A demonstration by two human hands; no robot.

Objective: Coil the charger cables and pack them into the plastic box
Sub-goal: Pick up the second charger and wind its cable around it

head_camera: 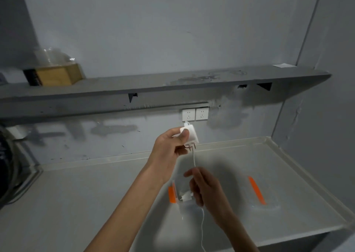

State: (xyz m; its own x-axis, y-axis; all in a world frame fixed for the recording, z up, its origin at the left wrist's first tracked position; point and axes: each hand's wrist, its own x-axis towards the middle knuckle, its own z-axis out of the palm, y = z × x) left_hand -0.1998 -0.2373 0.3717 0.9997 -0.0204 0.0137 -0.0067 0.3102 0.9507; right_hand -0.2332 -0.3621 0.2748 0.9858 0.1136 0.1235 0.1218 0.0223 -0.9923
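- The left hand (171, 146) is curled round the white charger plug (189, 135), held up with its prongs pointing down.
- The right hand (206, 189), lower and nearer, pinches the cable (194, 160), which runs straight down from the plug and hangs loose below.
- The plastic box (172, 194) stands open directly under both hands.
- Its lid (257, 192) lies well apart to the right; the table (96, 194) offers more room on the left.

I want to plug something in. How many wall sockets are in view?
2, side by side under the shelf: left socket above the held charger, right socket beside it. None seems hidden.
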